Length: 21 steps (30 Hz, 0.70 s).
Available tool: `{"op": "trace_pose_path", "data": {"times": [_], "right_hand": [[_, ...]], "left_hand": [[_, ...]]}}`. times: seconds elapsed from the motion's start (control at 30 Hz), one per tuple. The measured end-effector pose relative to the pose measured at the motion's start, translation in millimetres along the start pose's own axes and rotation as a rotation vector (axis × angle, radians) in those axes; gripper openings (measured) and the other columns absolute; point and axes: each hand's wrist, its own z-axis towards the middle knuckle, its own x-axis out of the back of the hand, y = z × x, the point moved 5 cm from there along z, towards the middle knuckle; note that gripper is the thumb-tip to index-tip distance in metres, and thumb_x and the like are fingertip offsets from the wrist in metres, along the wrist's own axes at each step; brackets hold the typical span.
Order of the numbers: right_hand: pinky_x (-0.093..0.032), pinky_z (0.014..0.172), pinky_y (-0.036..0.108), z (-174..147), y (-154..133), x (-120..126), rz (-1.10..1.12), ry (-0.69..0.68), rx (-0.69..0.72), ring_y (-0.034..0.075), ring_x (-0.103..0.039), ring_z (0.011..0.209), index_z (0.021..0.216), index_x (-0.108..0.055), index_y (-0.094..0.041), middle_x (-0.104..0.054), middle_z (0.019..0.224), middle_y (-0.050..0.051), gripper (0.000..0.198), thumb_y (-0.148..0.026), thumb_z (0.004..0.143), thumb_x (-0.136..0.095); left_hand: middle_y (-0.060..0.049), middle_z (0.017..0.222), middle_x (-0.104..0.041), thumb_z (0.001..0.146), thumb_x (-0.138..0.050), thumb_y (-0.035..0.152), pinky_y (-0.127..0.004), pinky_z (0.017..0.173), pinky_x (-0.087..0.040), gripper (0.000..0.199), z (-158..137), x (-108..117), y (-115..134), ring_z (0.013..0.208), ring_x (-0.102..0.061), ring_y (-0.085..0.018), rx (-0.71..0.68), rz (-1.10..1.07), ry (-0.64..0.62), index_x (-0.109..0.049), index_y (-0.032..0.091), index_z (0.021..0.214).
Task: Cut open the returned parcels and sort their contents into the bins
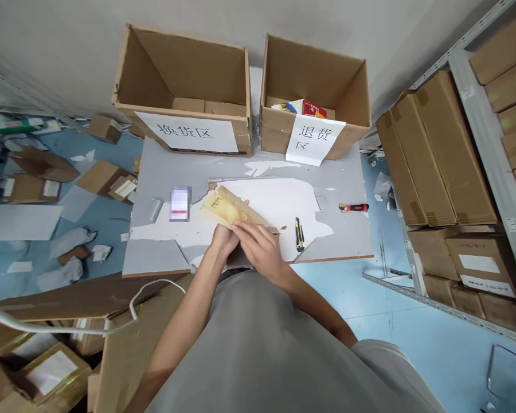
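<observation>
A flat, yellowish package [229, 207] with faint print and a brown cardboard-coloured side is tilted above the worktable. My left hand [224, 240] grips its near edge from below, with its fingers mostly hidden behind it. Bent fingers of my right hand [261, 245] press on the package's near right part. Under the hands, a brown cardboard edge partly shows; I cannot tell whether it belongs to the package. To the right lies a yellow-and-black utility knife [300, 234]. A pixelated label or card [180, 203] lies left of the package.
Two large cardboard boxes with paper signs, a left one [124, 109] and a right one [356, 135], stand at the table's back. A red-and-black knife [355, 207] lies right. Torn white paper [258, 186] covers the tabletop's middle. Shelving [464, 97] holds cartons; more cartons and wrapping litter the left floor.
</observation>
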Motion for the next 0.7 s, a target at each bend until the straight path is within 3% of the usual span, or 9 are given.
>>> {"op": "trace_pose_path", "data": {"times": [0.07,0.2,0.27,0.33,0.43,0.5,0.6,0.63,0.7], "right_hand": [[-0.062,0.133,0.044,-4.6,3.6,-1.2,-0.064,0.008,0.032,0.027,-0.08,0.142,0.159,-0.082,-0.04,-0.082,0.157,0.004,0.047,-0.029,0.123,-0.053],[-0.063,0.13,0.039,-11.0,31.8,26.4,-0.142,0.168,-0.036,0.024,-0.081,0.142,0.154,-0.085,-0.035,-0.084,0.152,0.007,0.044,-0.029,0.125,-0.052],[-0.065,0.127,0.041,-17.5,57.7,49.7,-0.121,0.307,-0.147,0.026,-0.082,0.14,0.148,-0.088,-0.03,-0.086,0.149,0.01,0.042,-0.036,0.125,-0.053],[-0.072,0.116,0.043,-28.9,89.3,70.4,-0.04,0.421,-0.308,0.029,-0.086,0.131,0.142,-0.09,-0.026,-0.087,0.146,0.013,0.042,-0.047,0.122,-0.059],[-0.077,0.098,0.046,-46.0,135.2,88.4,0.146,0.486,-0.587,0.031,-0.09,0.109,0.133,-0.092,-0.022,-0.091,0.136,0.015,0.05,-0.062,0.109,-0.073],[-0.077,0.099,0.049,-43.9,153.7,98.7,0.269,0.497,-0.692,0.032,-0.09,0.104,0.125,-0.094,-0.021,-0.093,0.129,0.014,0.054,-0.068,0.099,-0.082],[-0.074,0.108,0.051,-1.2,155.9,133.0,0.386,0.543,-0.636,0.036,-0.089,0.118,0.121,-0.094,-0.018,-0.093,0.128,0.016,0.063,-0.073,0.09,-0.09],[-0.073,0.111,0.05,22.7,151.3,150.3,0.403,0.563,-0.578,0.037,-0.088,0.124,0.124,-0.093,-0.017,-0.092,0.131,0.017,0.068,-0.075,0.089,-0.092],[-0.071,0.117,0.051,77.1,139.1,188.3,0.451,0.591,-0.432,0.036,-0.083,0.136,0.14,-0.088,-0.017,-0.087,0.145,0.017,0.077,-0.079,0.095,-0.087]], "left_hand": [[-0.019,0.131,-0.085,0.086,-0.077,0.071,-0.049,0.115,-0.065,0.062,2.5,-3.8,-2.8,0.131,-0.077,-0.034,0.008,-0.02,-0.009,-0.077,0.02,0.122],[-0.014,0.129,-0.086,0.07,-0.093,0.041,-0.042,0.117,-0.059,0.067,6.7,4.7,-11.3,0.13,-0.078,-0.031,0.023,-0.042,0.039,-0.081,0.021,0.132],[-0.012,0.126,-0.087,0.066,-0.096,0.034,-0.039,0.116,-0.057,0.078,5.8,8.8,-16.3,0.128,-0.077,-0.029,0.017,0.013,0.058,-0.081,0.021,0.141],[-0.012,0.123,-0.085,0.067,-0.1,0.039,-0.039,0.109,-0.059,0.085,3.5,7.9,-22.1,0.122,-0.078,-0.029,0.016,0.11,0.037,-0.08,0.019,0.147],[-0.012,0.125,-0.081,0.067,-0.104,0.051,-0.039,0.091,-0.064,0.091,5.8,-3.0,-30.5,0.106,-0.079,-0.028,0.068,0.277,-0.037,-0.082,0.017,0.148],[-0.012,0.126,-0.08,0.065,-0.106,0.057,-0.038,0.08,-0.066,0.091,17.2,-18.8,-25.4,0.093,-0.078,-0.026,0.07,0.375,-0.082,-0.085,0.018,0.144],[-0.013,0.124,-0.083,0.073,-0.103,0.065,-0.035,0.067,-0.064,0.083,48.3,-61.5,19.3,0.083,-0.075,-0.023,-0.108,0.474,-0.106,-0.087,0.017,0.138],[-0.014,0.126,-0.085,0.076,-0.103,0.067,-0.035,0.069,-0.066,0.08,58.7,-79.7,45.3,0.086,-0.076,-0.024,-0.219,0.482,-0.099,-0.088,0.017,0.137],[-0.015,0.141,-0.085,0.084,-0.102,0.068,-0.037,0.087,-0.071,0.077,72.1,-116.0,107.9,0.11,-0.082,-0.029,-0.481,0.449,-0.099,-0.086,0.02,0.142]]}}
